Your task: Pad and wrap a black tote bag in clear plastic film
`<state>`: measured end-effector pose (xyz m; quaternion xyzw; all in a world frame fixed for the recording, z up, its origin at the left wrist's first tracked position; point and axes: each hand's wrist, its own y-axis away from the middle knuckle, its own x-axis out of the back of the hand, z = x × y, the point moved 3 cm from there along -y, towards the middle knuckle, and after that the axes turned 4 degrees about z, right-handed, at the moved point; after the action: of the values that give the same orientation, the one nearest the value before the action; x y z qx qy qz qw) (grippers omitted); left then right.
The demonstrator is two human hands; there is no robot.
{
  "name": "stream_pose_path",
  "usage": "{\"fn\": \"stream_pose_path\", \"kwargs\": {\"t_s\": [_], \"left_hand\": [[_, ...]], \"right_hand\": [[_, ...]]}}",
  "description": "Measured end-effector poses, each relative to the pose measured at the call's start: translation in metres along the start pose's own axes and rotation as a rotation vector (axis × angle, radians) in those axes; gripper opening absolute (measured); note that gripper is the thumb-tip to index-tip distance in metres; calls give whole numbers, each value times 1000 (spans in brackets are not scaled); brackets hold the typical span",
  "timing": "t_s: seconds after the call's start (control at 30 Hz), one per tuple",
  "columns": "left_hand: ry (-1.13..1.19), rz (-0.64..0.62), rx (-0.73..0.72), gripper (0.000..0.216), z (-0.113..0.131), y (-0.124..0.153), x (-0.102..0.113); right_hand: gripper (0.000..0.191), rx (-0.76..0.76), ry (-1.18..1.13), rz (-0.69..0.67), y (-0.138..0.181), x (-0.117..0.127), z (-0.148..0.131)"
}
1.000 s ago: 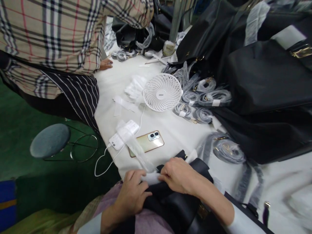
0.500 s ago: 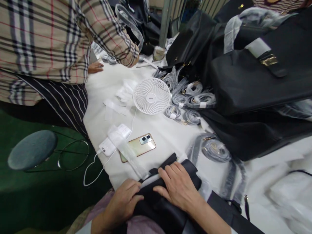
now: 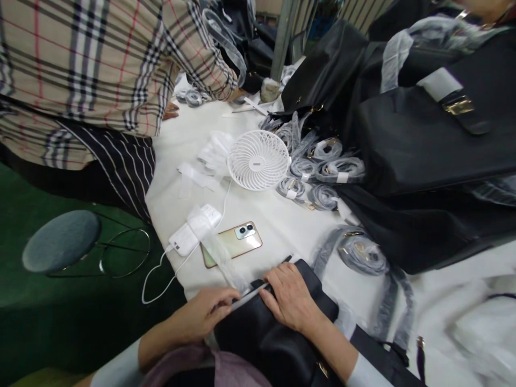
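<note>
A black bag [image 3: 262, 333] lies at the table's near edge, against my body. My left hand [image 3: 213, 309] pinches the left end of its upper edge, where a pale strip [image 3: 252, 295] shows. Farther right along the same edge, my right hand [image 3: 288, 293] grips the bag with bent fingers, thumb on the near side. Clear plastic wrap [image 3: 228, 263] runs from the bag's left end across a phone [image 3: 234, 244] and a white power bank [image 3: 195, 230]. The parts of the bag under my palms are hidden.
A white fan [image 3: 258, 160] stands mid-table beside several wrapped coiled straps [image 3: 322, 197]. Black bags [image 3: 435, 140] are piled on the right. A co-worker in a checked shirt [image 3: 108, 64] leans over the table at the left, near a round stool [image 3: 62, 242].
My left hand has turned flatter along the bag's edge, its forearm swung outward to the left. More of the bag's black front shows. The co-worker's arm has shifted, and the view has moved slightly left.
</note>
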<state>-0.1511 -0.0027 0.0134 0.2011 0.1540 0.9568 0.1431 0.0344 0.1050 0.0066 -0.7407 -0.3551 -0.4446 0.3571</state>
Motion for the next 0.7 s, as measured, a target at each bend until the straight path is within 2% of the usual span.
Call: {"fn": "stream_pose_path", "kwargs": {"t_s": [0.17, 0.3, 0.37, 0.47, 0.5, 0.57, 0.6, 0.7], "left_hand": [[-197, -70, -152, 31, -8, -4, 4], [-332, -129, -140, 28, -24, 4, 6], [-290, -42, -79, 29, -26, 8, 12], [-110, 194, 143, 32, -24, 14, 18], [-47, 210, 208, 33, -22, 15, 17], [52, 145, 269, 34, -18, 14, 12], [78, 115, 276, 33, -16, 13, 11], [8, 135, 258, 31, -9, 7, 14]], "right_hand": [[28, 26, 25, -27, 0, 3, 3], [28, 14, 31, -7, 3, 3, 6], [28, 14, 21, 8, 5, 1, 6], [28, 20, 0, 24, 5, 0, 5], [28, 20, -6, 30, 5, 0, 4], [28, 20, -13, 39, 5, 0, 4], [28, 21, -16, 41, 5, 0, 4], [26, 24, -20, 40, 4, 0, 4]]}}
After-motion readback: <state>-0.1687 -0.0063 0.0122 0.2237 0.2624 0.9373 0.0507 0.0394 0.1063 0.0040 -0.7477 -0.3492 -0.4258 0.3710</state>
